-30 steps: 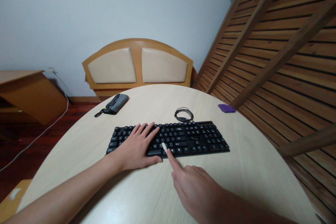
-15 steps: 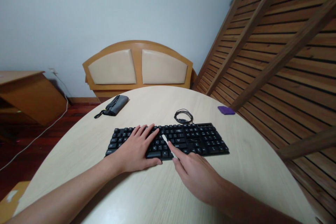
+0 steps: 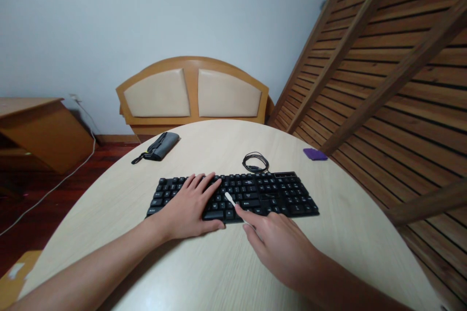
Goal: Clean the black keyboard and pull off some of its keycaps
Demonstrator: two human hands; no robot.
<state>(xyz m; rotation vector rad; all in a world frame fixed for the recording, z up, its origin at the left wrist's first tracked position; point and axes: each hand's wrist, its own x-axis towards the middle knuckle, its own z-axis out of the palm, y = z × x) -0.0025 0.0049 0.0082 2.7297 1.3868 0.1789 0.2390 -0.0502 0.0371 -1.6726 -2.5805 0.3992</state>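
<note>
A black keyboard [image 3: 284, 194] lies across the round table. My left hand [image 3: 191, 204] rests flat on its left and middle keys, fingers spread, thumb along the front edge. My right hand [image 3: 273, 235] is closed on a slim white toothbrush [image 3: 229, 198], its forefinger stretched along the handle. The toothbrush head points up and left, at the letter keys just right of my left hand. Which way the bristles face, I cannot make out. Part of the handle is hidden in my right hand.
The keyboard's coiled black cable [image 3: 255, 169] lies behind it. A grey pouch [image 3: 163, 146] with a strap sits at the back left of the pale table [image 3: 215, 150]. A folded purple cloth [image 3: 315, 154] lies near the right edge. Wooden slats [image 3: 394, 68] lean on the right.
My right hand has drawn slightly toward me and to the right, and the toothbrush head has come lower over the keys. My left hand has stayed in place.
</note>
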